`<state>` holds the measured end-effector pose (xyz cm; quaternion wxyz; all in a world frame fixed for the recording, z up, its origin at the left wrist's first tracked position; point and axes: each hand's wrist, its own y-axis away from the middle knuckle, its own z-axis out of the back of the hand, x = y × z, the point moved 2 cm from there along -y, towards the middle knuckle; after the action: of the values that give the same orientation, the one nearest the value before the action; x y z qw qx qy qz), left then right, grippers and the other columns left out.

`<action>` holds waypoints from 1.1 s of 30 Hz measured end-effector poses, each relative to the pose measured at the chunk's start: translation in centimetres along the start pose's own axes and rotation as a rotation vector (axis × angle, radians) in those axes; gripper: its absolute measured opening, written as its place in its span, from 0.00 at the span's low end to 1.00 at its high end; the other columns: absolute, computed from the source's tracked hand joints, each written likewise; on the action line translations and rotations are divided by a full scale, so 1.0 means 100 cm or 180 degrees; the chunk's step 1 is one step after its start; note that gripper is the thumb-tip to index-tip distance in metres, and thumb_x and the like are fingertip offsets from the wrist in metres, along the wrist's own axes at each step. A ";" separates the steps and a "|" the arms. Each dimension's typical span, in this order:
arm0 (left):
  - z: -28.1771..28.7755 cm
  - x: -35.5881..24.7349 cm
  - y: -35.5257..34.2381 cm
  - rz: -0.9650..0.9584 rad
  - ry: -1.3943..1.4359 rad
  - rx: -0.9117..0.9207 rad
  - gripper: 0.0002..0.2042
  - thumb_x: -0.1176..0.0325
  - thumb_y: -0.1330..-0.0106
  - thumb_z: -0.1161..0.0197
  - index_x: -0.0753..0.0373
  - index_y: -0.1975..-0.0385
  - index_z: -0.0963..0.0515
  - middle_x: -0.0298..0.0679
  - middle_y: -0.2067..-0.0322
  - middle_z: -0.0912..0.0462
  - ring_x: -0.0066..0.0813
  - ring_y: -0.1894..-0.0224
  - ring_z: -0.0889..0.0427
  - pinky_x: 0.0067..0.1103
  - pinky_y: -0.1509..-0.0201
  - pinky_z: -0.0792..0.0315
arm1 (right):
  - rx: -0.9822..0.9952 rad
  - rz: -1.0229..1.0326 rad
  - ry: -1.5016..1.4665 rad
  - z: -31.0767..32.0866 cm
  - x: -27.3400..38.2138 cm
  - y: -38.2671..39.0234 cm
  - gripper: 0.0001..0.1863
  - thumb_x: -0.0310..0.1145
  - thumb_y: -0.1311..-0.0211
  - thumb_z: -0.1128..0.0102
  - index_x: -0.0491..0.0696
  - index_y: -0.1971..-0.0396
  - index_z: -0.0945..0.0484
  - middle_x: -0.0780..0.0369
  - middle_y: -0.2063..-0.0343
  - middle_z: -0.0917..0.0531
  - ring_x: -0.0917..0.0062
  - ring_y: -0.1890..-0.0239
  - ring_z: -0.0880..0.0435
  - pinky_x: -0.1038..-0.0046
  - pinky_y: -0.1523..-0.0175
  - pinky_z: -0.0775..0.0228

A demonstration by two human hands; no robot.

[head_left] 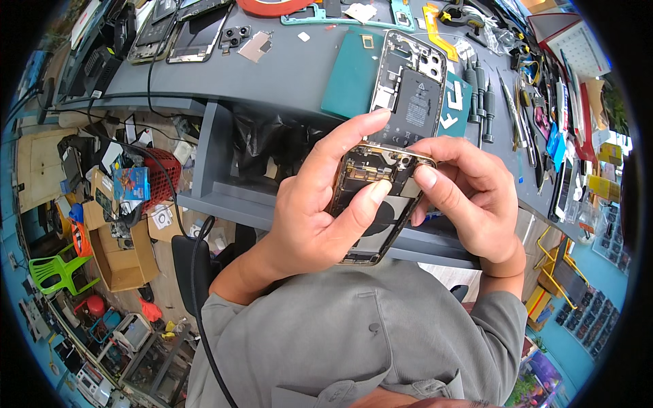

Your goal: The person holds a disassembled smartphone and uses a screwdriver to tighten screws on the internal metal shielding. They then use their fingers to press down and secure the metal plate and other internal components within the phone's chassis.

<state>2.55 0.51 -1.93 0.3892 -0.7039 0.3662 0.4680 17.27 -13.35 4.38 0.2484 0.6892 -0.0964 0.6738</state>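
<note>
Holding a phone (pixel 381 219) with its insides facing up, just past the near edge of the grey surface (pixel 265 85). Gripping it by the left side with the left hand (pixel 320 194), with the thumb on the parts near the top end and the index finger stretched toward the other phone (pixel 392 73). Can't tell whether touching that one or just hovering over it. Pinching the top right corner with the right hand (pixel 473 194), with the thumb on the near side and the fingers behind.

Lying beyond that on a teal mat (pixel 349 76): the other phone, also stripped, with a dark battery (pixel 416 103) inside. As for writing, got most of it on that battery: pale lines of tiny print, a warning triangle, more small symbols at the lower end. Can make out colourful print on a blue box (pixel 132 183) down at left, too small to read. Also showing a printed grid, way over right: a pale sheet (pixel 577 51).

Scattered around on the surface: a camera module (pixel 236 34), a yellow strip (pixel 439 32), a red ring (pixel 282 7) and, right of the mat, some dark screwdrivers (pixel 480 92).
</note>
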 end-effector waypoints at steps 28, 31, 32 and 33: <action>-0.010 -0.005 -0.004 0.0284 0.0278 -0.0280 0.30 0.78 0.24 0.40 0.69 0.24 0.41 0.43 0.46 0.17 0.17 0.47 0.19 0.17 0.43 0.27 | -0.0155 0.0093 0.0294 0.007 0.002 0.000 0.12 0.22 0.26 0.39 0.33 0.48 0.21 0.59 0.64 0.13 0.80 0.70 0.15 0.79 0.64 0.22; -0.006 -0.007 -0.003 0.0547 0.0411 -0.0239 0.26 0.76 0.23 0.39 0.72 0.28 0.37 0.40 0.48 0.15 0.16 0.47 0.20 0.16 0.44 0.26 | -0.0155 0.0166 0.0080 0.008 -0.002 -0.002 0.12 0.22 0.26 0.40 0.33 0.47 0.21 0.59 0.64 0.13 0.80 0.71 0.15 0.79 0.64 0.22; -0.005 -0.007 -0.003 0.0612 0.0466 -0.0208 0.24 0.75 0.23 0.39 0.73 0.30 0.35 0.40 0.48 0.15 0.16 0.47 0.20 0.16 0.44 0.26 | -0.0177 0.0154 0.0051 0.008 -0.002 -0.002 0.12 0.23 0.26 0.40 0.33 0.47 0.21 0.59 0.64 0.13 0.80 0.71 0.16 0.79 0.64 0.22; -0.004 -0.007 -0.004 0.0677 0.0522 -0.0176 0.22 0.74 0.22 0.39 0.73 0.32 0.32 0.40 0.49 0.15 0.15 0.48 0.19 0.17 0.44 0.25 | -0.0201 0.0141 0.0021 0.007 -0.002 -0.002 0.12 0.23 0.25 0.41 0.33 0.47 0.21 0.59 0.64 0.13 0.80 0.71 0.16 0.79 0.64 0.22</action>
<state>2.80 0.44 -1.09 0.2866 -0.7074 0.4563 0.4574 17.97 -13.60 4.14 0.2554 0.6765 -0.1320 0.6780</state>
